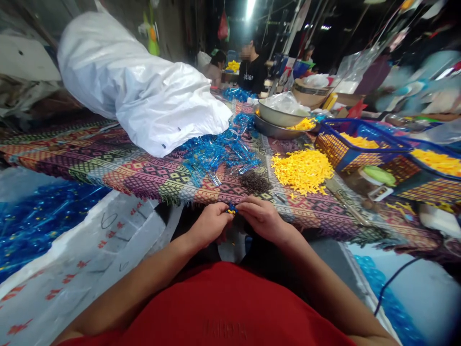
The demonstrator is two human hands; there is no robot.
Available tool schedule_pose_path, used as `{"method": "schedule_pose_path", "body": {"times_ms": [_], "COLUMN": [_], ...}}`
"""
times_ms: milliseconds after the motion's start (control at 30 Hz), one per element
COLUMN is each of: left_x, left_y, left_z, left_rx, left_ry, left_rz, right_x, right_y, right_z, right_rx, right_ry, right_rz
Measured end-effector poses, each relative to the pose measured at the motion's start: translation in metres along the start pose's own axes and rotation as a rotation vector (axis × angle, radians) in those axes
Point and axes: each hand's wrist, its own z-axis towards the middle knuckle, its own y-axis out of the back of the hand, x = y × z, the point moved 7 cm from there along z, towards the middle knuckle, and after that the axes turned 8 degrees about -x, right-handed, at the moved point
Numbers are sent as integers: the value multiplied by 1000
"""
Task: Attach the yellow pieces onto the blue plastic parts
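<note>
A small blue and yellow piece (pixel 231 209) is pinched between the fingertips of both hands at the table's front edge. My left hand (pixel 212 223) closes on it from the left, and my right hand (pixel 262 218) from the right. Just beyond them on the patterned cloth (pixel 151 180) lies a small heap of dark bits (pixel 255 182). A pile of yellow pieces (pixel 304 170) sits to the right of that heap. Clear blue plastic pieces (pixel 219 154) are spread behind and to the left.
A big white sack (pixel 144 81) leans over the table's left. Stacked metal bowls (pixel 283 113) and blue baskets (pixel 360 156) of yellow pieces stand right. Boxes of blue pieces (pixel 46 216) flank the table below. A person in black (pixel 252 72) sits at the back.
</note>
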Motion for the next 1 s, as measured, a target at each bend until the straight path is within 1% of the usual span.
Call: {"method": "schedule_pose_path", "body": {"times_ms": [133, 200, 333, 467, 600, 767, 1000], "left_x": [1, 0, -5, -4, 2, 9, 9], "left_y": [-1, 0, 2, 3, 2, 1, 0], "left_z": [-3, -4, -8, -9, -7, -2, -2], "left_rx": [-14, -29, -74, -89, -96, -108, -92], "left_ry": [18, 18, -47, -62, -47, -16, -5], "left_rz": [13, 9, 38, 45, -10, -108, -141], "right_x": [3, 4, 6, 7, 3, -4, -8], "right_y": [-4, -6, -6, -8, -9, -17, -15], "right_z": [-1, -2, -5, -4, -1, -1, -2], "right_rx": [30, 23, -43, -23, -52, -43, -81], "right_ry": [61, 81, 104, 111, 69, -25, -70], "right_rz": [-96, -133, -127, -114, -96, -11, 45]}}
